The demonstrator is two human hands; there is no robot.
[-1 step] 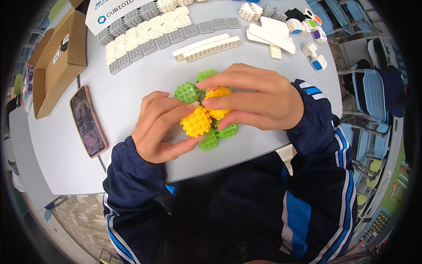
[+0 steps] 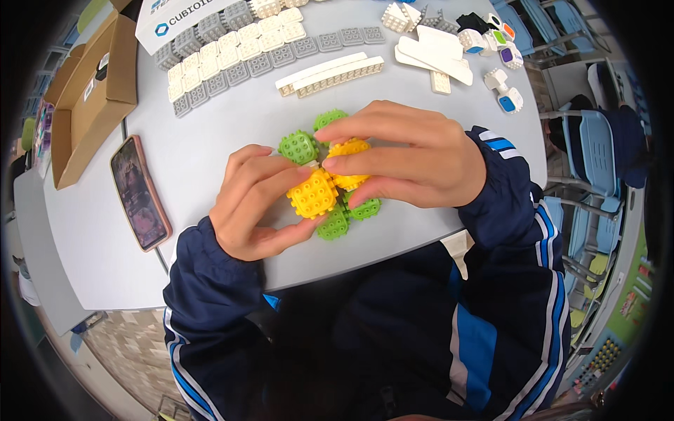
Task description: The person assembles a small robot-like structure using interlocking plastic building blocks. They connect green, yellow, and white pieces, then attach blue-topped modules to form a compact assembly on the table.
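Observation:
Both hands grip studded building blocks low over the table. My left hand (image 2: 254,203) is closed on a yellow studded block (image 2: 312,194), thumb at its lower edge and fingers at its upper left side. My right hand (image 2: 414,156) is closed on a second yellow block (image 2: 349,149), which its fingers partly cover. The two yellow blocks sit side by side; their join is partly hidden. Green studded blocks (image 2: 298,147) show around them, with another green block (image 2: 330,121) beyond and more green blocks (image 2: 333,223) on the near side.
Rows of grey and white studded plates (image 2: 260,63) lie along the far side, with white strips (image 2: 331,76) before them. White flat pieces (image 2: 435,56) and small cubes (image 2: 504,91) are at the far right. A phone (image 2: 140,193) and an open cardboard box (image 2: 95,91) stand left.

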